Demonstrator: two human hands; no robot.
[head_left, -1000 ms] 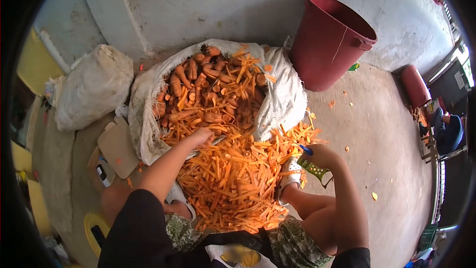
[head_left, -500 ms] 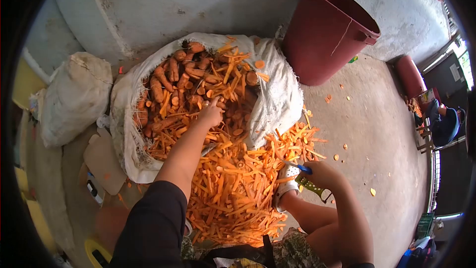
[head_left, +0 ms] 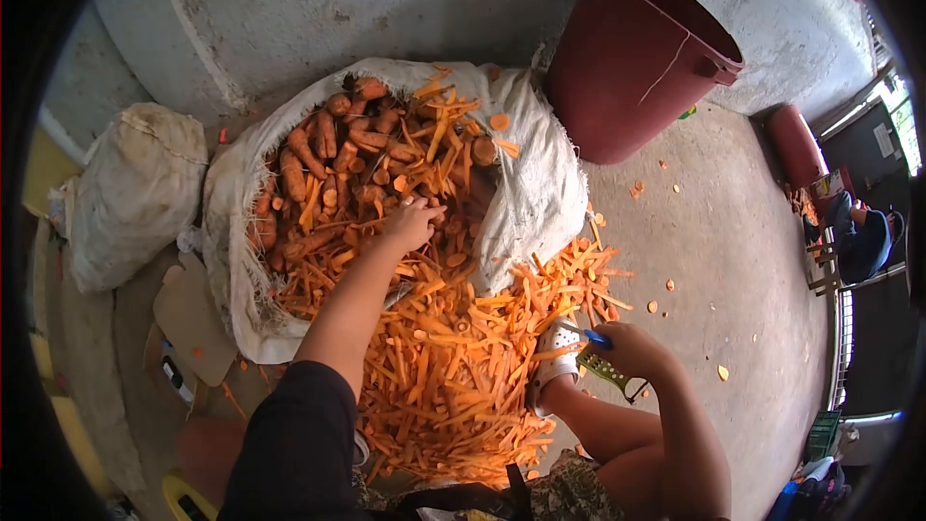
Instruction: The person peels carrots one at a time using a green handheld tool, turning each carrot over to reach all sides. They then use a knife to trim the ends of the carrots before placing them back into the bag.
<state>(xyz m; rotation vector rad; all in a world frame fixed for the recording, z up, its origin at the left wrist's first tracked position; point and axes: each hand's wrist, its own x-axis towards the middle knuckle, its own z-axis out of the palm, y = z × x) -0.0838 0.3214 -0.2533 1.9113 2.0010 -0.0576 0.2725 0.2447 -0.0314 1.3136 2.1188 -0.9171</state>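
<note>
My left hand [head_left: 413, 225] reaches into the mouth of a white woven sack [head_left: 529, 174]. Its fingers are apart and slightly bent, touching or just above the carrots [head_left: 297, 156]; what lies under the palm is hidden. Whole brownish carrots and cut ends fill the sack. Long orange peelings [head_left: 439, 396] spill from it into a heap between my feet. On the right, my right hand [head_left: 629, 351] is closed around a blue-handled knife [head_left: 596, 339], its blade pointing left. A green peeler [head_left: 600, 369] with a perforated body hangs below the same hand.
A tall red bin [head_left: 627, 77] stands behind the sack, against the wall. Another full sack [head_left: 140, 198] and flattened cardboard [head_left: 198, 318] are at left. My white clog [head_left: 557, 357] borders the peelings. At far right, a person [head_left: 863, 241] sits near another red bin [head_left: 796, 150].
My left hand has turned slightly, its fingers shifting from a pointing shape to a spread, bent one over the carrots. My right hand has moved slightly right with the knife and peeler.
</note>
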